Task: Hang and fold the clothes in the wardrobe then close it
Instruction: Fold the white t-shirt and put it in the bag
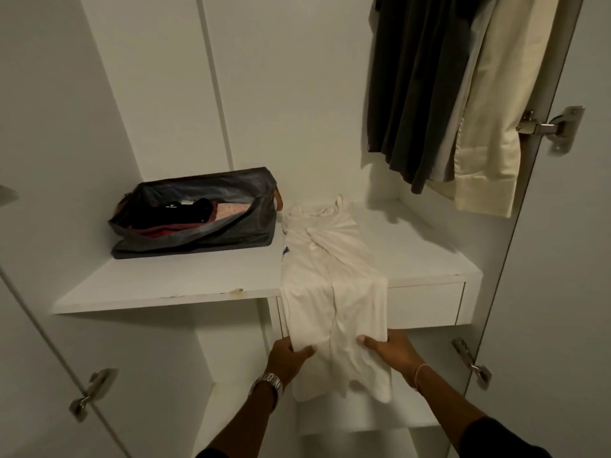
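Observation:
A long white garment [330,279] lies folded lengthwise on the white wardrobe shelf [185,285], and its lower part hangs over the front edge. My left hand [287,357] grips the hanging part on its left side, thumb on top. My right hand [390,352] grips the same part on its right side. The garment's bottom end dangles below both hands. Dark, grey and cream clothes [439,94] hang at the upper right inside the wardrobe.
A dark fabric bag [198,216] with folded clothes in it sits on the shelf's left. A drawer front [426,305] lies under the shelf at the right. Open wardrobe doors with metal hinges [549,127] stand on both sides. Lower shelves sit below.

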